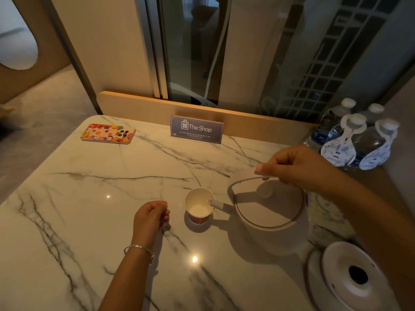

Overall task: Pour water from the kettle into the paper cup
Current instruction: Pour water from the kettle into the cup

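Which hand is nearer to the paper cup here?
Left. The left hand rests loosely curled on the table just left of the paper cup, not touching it. The right hand is farther right, gripping the kettle handle.
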